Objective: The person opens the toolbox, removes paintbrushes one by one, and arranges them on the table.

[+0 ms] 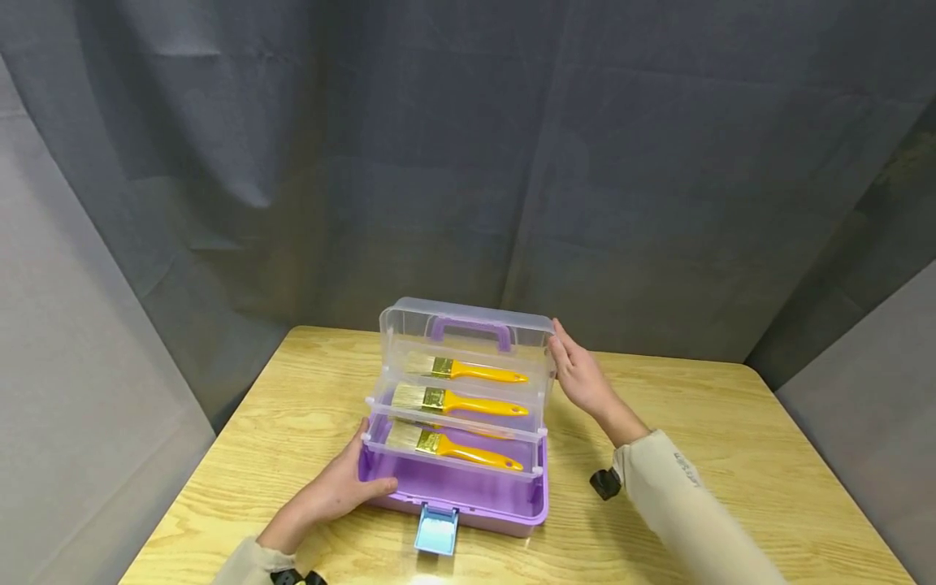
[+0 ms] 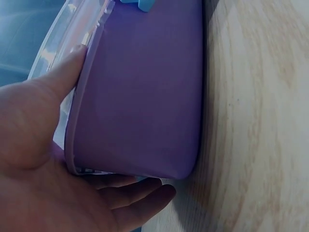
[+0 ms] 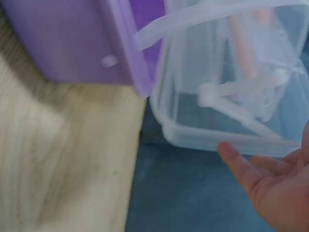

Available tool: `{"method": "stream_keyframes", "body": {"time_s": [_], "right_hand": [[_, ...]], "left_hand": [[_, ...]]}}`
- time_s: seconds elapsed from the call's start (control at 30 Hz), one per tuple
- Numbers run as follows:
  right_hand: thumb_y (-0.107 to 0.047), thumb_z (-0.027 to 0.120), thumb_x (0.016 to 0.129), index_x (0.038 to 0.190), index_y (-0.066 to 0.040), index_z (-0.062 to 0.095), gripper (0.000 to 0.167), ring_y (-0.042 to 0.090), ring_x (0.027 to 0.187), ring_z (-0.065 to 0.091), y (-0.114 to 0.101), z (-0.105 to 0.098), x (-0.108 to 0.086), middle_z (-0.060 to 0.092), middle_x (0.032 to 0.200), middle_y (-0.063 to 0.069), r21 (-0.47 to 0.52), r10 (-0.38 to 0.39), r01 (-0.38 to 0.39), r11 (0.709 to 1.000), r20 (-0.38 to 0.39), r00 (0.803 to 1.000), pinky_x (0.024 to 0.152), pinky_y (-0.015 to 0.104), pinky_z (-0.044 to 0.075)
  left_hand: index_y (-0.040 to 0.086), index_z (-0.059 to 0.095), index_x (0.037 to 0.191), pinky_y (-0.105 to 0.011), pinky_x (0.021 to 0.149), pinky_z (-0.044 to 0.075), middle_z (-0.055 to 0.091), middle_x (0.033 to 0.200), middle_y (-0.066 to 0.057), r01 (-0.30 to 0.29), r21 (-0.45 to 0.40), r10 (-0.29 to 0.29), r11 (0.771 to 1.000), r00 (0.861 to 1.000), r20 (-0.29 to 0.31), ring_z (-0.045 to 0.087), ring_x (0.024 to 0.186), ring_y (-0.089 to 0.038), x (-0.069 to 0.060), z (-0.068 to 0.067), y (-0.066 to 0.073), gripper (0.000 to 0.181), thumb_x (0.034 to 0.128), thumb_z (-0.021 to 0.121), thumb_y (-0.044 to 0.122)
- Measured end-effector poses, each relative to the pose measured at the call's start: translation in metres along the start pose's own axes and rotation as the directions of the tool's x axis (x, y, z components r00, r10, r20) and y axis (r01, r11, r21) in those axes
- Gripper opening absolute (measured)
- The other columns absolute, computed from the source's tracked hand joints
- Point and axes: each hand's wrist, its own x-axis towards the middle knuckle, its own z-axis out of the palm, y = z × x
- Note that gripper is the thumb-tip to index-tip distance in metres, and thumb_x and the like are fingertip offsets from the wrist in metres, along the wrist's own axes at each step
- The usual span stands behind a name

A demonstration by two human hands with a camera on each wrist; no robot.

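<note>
Probably for steadiness, the left hand (image 1: pixel 340 487) pinches the near-left rim of the purple toolbox (image 1: pixel 500 518) midway across the tabletop (image 1: pixel 731 422), while the right hand (image 1: pixel 582 376), fingers extended, touches the right edge of the translucent lid (image 1: pixel 409 331), seemingly propping it open.

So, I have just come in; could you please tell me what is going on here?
A person's left hand holds the left side of a purple box on a wooden table, while the right hand touches the right edge of its raised clear lid. Paintbrushes with yellow handles lie in the spread-out clear trays. The blue latch at the front is undone.
</note>
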Motion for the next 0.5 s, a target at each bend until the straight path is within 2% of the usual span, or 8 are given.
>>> {"method": "stream_keyframes", "body": {"time_s": [0.1,0.17,0.27,0.5], "right_hand": [[-0.031,0.030,0.105,0.145,-0.001,0.035,0.050,0.037,0.111,0.056,0.011,0.005,0.001,0.050,0.133,0.025,-0.039,-0.011,0.010,0.999,-0.031,0.999,0.083,0.046,0.053],[-0.027,0.032,0.105,0.135,0.001,0.046,0.044,0.036,0.104,0.060,0.018,0.009,0.001,0.059,0.120,0.026,-0.055,-0.004,0.001,0.999,-0.052,0.999,0.081,0.047,0.053],[-0.022,0.035,0.104,0.120,0.002,0.054,0.034,0.035,0.100,0.061,0.027,0.013,0.002,0.063,0.109,0.023,-0.062,0.008,-0.012,0.998,-0.072,0.997,0.081,0.047,0.053],[-0.015,0.038,0.102,0.124,0.000,0.054,0.030,0.032,0.088,0.065,0.041,0.021,0.001,0.066,0.103,0.022,-0.083,0.030,-0.037,0.996,-0.075,0.997,0.076,0.045,0.052]], "left_hand": [[0.000,-0.002,0.150,-0.054,0.111,0.012,0.001,0.153,-0.026,0.009,0.007,-0.009,1.000,1.000,-0.002,0.016,0.137,-0.044,0.000,0.001,0.000,0.113,0.0768,0.078,0.034],[0.000,-0.001,0.150,-0.054,0.111,0.013,0.001,0.153,-0.025,0.013,0.009,-0.013,1.000,1.000,-0.001,0.016,0.137,-0.044,0.001,0.002,0.000,0.113,0.0768,0.078,0.034],[0.000,0.000,0.150,-0.054,0.111,0.013,0.002,0.153,-0.026,0.012,-0.002,-0.012,1.000,1.000,0.002,0.016,0.137,-0.044,0.001,0.003,0.000,0.112,0.0766,0.078,0.033],[0.002,-0.001,0.151,-0.054,0.111,0.013,0.003,0.153,-0.026,0.003,-0.019,-0.003,1.000,1.000,0.013,0.017,0.137,-0.044,0.003,0.004,0.000,0.112,0.0776,0.078,0.031]]}}
